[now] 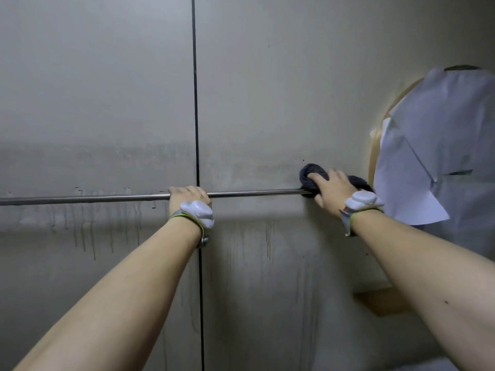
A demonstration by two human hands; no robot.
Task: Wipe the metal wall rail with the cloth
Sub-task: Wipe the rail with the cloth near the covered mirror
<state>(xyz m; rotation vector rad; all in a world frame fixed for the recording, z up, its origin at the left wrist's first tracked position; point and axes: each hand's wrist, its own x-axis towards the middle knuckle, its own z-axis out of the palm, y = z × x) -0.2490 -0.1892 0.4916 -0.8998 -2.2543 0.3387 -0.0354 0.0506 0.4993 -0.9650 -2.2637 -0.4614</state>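
No brand, label or writing can be read anywhere in your view; the white devices strapped to both wrists (pixel 197 212) carry no legible mark. The metal wall rail (pixel 254 193) runs horizontally across the grey wall (pixel 101 89) at the height of your hands; your left hand (pixel 187 196) is clenched around it, just where the dark vertical seam (pixel 197 116) between two wall panels crosses behind. Your right hand (pixel 333 188) grips the dark cloth (pixel 312 179), bunched up and pressed against the rail near its right end; the cloth hides the rail there, so you cannot tell where the rail ends. Just to the right of the cloth, pale paper sheets (pixel 434 145) cover a round, wood-rimmed shape on the wall, close beside your right wrist; drip stains streak the wall below the rail.
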